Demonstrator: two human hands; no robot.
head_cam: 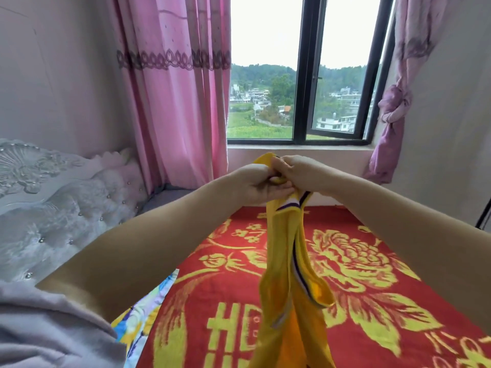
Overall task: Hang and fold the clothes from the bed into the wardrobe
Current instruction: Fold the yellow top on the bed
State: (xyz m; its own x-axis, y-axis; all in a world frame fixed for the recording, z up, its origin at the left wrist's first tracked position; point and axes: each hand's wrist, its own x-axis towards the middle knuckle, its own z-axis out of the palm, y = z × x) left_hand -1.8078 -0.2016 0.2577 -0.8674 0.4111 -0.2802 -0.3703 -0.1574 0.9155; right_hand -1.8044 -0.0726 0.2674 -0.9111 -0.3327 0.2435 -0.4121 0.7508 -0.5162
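The left hand (pixel 256 183) and the right hand (pixel 297 172) are touching, both pinching the top of a yellow garment (pixel 285 261); it is hanging down over the red bed (pixel 372 274). A pink curtain (pixel 175 88) is hanging at the far left.

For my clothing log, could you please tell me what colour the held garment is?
Yellow with purple and white trim: the garment, clearest in the head view.

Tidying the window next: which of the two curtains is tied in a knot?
The purple curtain right of the window is knotted; the pink curtain on the left hangs loose.
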